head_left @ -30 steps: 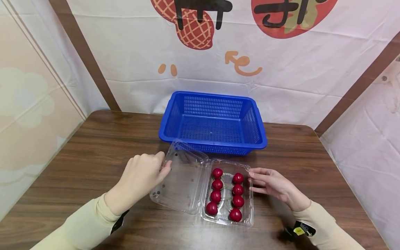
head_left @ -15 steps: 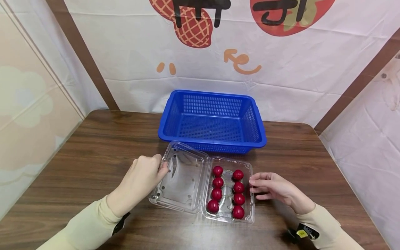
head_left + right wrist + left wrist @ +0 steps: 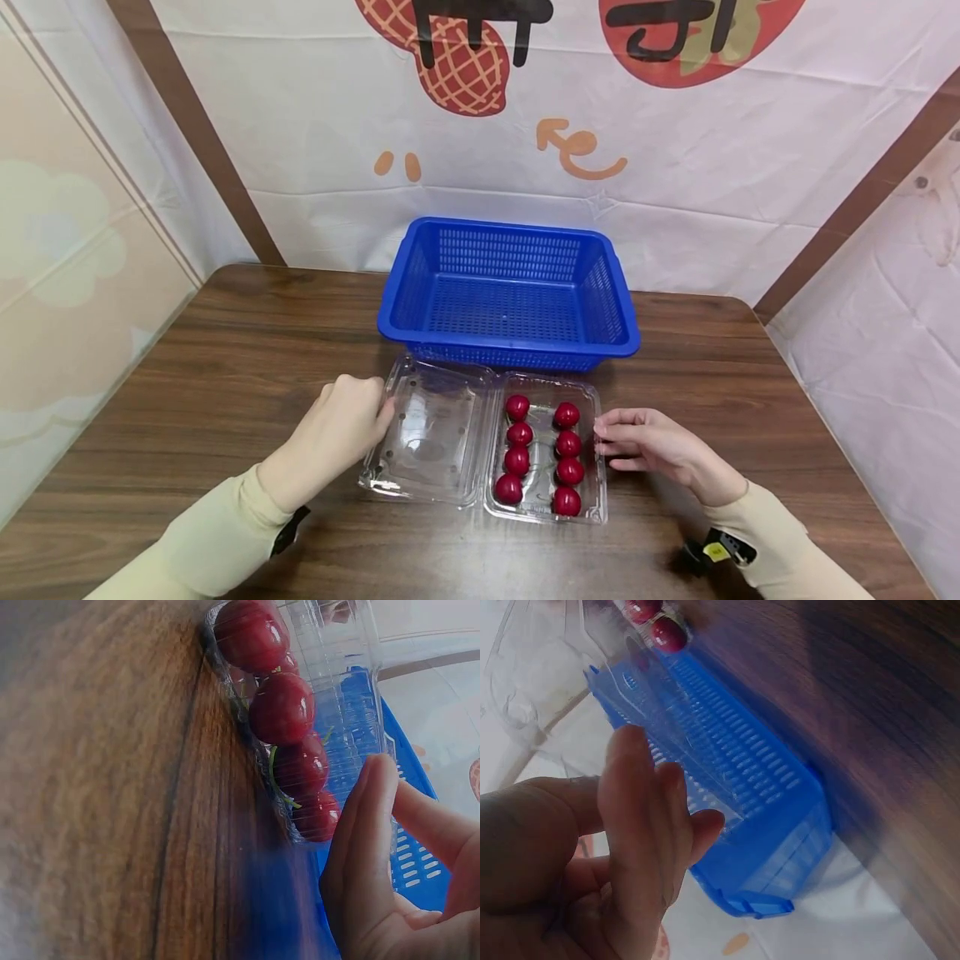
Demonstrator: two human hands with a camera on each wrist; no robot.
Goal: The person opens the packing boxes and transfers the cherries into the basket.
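A clear plastic clamshell box (image 3: 543,510) lies opened out on the table, two rows of dark red cherries (image 3: 567,444) in its base. Green stems show in the right wrist view. The transparent lid (image 3: 431,446) spreads to the left of the base, with small round holes in it. My left hand (image 3: 330,437) pinches the lid's outer left edge between thumb and fingers. At the base's right side, my right hand (image 3: 660,446) holds the rim; its thumb and forefinger (image 3: 373,802) come together there in the right wrist view.
Directly behind the box stands a blue perforated plastic basket (image 3: 397,308), nothing in it. The brown wood-grain table (image 3: 247,350) runs back to a white printed cloth (image 3: 315,150).
The lid's far edge has come down and nearer, and the lid lies flatter. The base with the cherries has shifted slightly toward the basket. Both hands stay at their edges.
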